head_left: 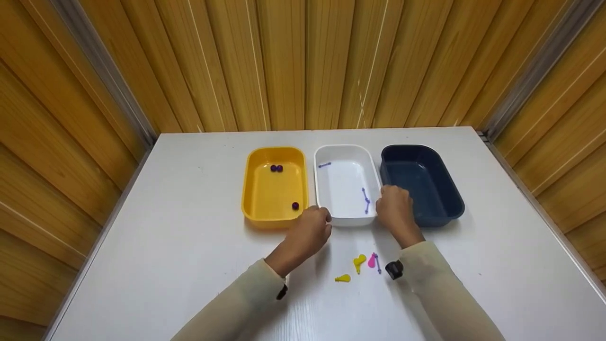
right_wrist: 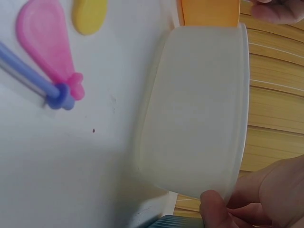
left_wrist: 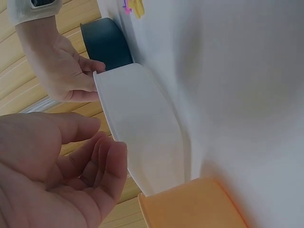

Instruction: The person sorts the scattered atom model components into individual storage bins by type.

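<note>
A white tray (head_left: 350,221) stands between a yellow tray (head_left: 270,224) and a dark blue tray (head_left: 438,221). My right hand (head_left: 396,208) pinches the white tray's rim at its front right corner, thumb outside in the right wrist view. By the front left corner is my left hand (head_left: 307,229), its fingers loosely curled with nothing visible between them. In the left wrist view its fingertips (left_wrist: 116,154) overlap the white rim. Inside the white tray lie thin purple sticks, one (head_left: 325,165) at the back left and others (head_left: 366,201) toward the front right.
Purple balls (head_left: 276,168) lie in the yellow tray. On the white table (head_left: 189,227) before the trays are yellow pieces (head_left: 343,278), a pink piece (head_left: 371,260) and a purple stick (head_left: 378,264). Wood-panelled walls (head_left: 303,66) stand behind and at both sides.
</note>
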{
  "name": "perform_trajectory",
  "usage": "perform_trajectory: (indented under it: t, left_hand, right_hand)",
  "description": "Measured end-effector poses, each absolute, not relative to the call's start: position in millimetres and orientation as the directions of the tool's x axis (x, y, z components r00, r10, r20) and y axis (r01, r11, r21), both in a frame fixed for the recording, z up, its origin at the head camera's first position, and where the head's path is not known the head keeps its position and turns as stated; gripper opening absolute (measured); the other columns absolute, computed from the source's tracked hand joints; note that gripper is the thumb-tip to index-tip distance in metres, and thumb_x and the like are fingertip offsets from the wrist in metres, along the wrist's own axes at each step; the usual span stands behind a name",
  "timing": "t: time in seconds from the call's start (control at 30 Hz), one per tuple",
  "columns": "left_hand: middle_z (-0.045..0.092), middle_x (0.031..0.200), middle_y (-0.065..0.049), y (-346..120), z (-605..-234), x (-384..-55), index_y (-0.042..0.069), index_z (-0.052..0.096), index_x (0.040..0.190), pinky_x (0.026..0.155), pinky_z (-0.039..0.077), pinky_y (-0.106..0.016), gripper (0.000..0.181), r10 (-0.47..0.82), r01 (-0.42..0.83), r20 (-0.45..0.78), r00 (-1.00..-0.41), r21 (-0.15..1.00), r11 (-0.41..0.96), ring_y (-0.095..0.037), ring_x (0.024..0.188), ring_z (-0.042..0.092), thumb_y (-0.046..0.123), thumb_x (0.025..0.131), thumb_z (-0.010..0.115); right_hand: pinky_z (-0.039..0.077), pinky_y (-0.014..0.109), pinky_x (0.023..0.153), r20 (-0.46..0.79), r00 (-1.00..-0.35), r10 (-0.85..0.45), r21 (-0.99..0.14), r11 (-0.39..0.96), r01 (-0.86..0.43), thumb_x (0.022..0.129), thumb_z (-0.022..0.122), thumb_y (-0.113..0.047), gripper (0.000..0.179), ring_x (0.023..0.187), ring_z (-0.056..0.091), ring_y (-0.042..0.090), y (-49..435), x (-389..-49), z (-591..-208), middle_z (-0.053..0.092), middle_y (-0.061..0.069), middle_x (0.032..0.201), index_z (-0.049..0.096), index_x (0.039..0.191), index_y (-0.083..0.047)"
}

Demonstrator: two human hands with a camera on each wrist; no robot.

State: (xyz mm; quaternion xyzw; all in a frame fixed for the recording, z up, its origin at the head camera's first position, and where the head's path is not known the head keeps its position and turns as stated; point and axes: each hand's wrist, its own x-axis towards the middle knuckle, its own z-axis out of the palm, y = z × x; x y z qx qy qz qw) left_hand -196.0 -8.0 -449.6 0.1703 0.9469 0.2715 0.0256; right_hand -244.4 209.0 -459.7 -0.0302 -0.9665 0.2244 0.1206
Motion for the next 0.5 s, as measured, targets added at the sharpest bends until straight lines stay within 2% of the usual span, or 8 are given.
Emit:
perform_trajectory:
  t: [0.23,0.5]
  left_hand:
    - [0.073,0.095,-0.007,-3.1,-460.3,-187.0,0.004,0.076,0.101,0.08,0.058,-0.028,0.013,0.365,0.37,0.101,-0.925,0.452,0.812,-0.018,0.088,0.068,0.01,0.091,0.071]
    - [0.07,0.093,-0.005,17.9,-468.9,-178.2,0.007,0.077,0.104,0.078,0.057,-0.025,0.014,0.394,0.333,-0.04,-0.918,0.463,0.822,-0.014,0.083,0.062,0.012,0.092,0.071]
  right_hand:
    - [0.051,0.06,0.074,0.23,-0.968,0.105,-0.44,0.898,-0.007,0.086,0.054,0.005,0.028,0.085,0.067,0.049,210.0,-244.3,-459.3,0.061,0.023,0.071,0.045,0.062,-0.007]
    - [0.051,0.061,0.078,0.217,-0.97,0.112,-0.443,0.896,0.004,0.085,0.054,0.004,0.027,0.09,0.067,0.051,209.0,-244.7,-459.6,0.062,0.023,0.073,0.044,0.062,-0.007]
